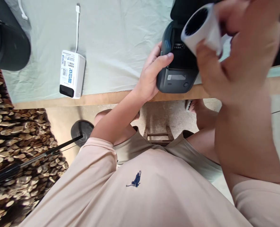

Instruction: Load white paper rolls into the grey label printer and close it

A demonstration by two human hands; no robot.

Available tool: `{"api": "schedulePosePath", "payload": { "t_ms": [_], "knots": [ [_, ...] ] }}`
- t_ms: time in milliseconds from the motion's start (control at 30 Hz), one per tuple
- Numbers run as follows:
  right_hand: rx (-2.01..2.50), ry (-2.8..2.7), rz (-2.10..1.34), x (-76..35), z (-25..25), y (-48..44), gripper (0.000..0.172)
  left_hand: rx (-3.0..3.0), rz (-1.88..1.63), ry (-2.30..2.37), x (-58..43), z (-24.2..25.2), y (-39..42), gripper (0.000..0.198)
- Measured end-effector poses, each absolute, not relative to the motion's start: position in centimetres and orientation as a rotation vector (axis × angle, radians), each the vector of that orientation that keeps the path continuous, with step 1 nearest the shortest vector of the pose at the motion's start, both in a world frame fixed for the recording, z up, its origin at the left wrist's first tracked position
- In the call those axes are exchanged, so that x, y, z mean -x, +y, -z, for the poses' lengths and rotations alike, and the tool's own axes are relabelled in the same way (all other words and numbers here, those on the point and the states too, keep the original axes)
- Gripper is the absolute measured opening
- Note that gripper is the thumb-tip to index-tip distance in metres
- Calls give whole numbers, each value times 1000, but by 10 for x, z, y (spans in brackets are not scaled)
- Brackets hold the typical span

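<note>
My left hand is wrapped round the left side of a dark grey portable label printer, its thumb over the edge of the open compartment. The printer's lid stands raised at the far end. In my right hand is a white paper roll, gripped between thumb and fingers, tilted so its dark hollow core faces left. The roll is above the printer's right side and hides part of the compartment. Whether roll and printer touch, I cannot tell.
A white power bank with a short white cable lies on the cloth-covered table. Further left are a black bag-like object and another white cable end. Below are stacked firewood and a stand with a round black base.
</note>
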State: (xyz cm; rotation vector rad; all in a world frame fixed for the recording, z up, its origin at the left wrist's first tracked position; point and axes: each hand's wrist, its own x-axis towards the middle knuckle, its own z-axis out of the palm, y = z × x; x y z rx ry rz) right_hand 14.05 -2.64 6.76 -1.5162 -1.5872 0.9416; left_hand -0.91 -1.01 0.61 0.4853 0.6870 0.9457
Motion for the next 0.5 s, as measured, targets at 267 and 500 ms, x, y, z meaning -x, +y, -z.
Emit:
{"api": "schedulePosePath", "payload": {
  "t_ms": [267,500],
  "knots": [
    [1681,-2135,-484,-147,-56,-24,38,-708,-991,685,8,-7,-12,16],
    [1662,-2206,-449,-147,-46,-17,25,-715,-1013,704,6,-8,-13,16]
  ]
}}
